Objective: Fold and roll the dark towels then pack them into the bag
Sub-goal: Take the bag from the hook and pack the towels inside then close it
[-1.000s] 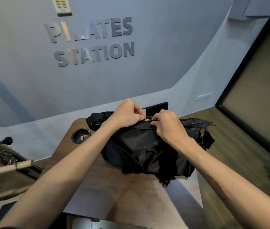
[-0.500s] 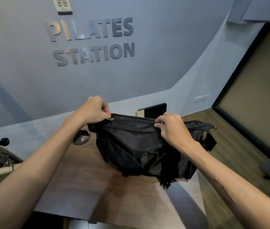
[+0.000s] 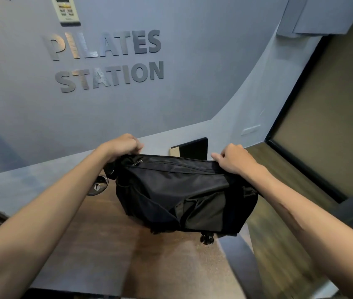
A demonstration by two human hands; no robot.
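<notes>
Dark wood-grain table top [image 3: 106, 244]: bears the bag.
Black fabric zip-top bag [image 3: 182, 190]: held at both top ends, its base low over the table, probably to pull the zip line taut. No towels visible; presumably packed inside.
Left hand [image 3: 121, 145]: fingers curled, gripping the bag's left end.
Right hand [image 3: 233, 158]: pinching the right end.
Silver zip pull [image 3: 137, 162]: at the left end.
Change: half a second ago the right hand gripped mid-bag; the hands now sit wider apart.

Head view looks forward and down, close over the wooden table [image 3: 98, 244]
</notes>
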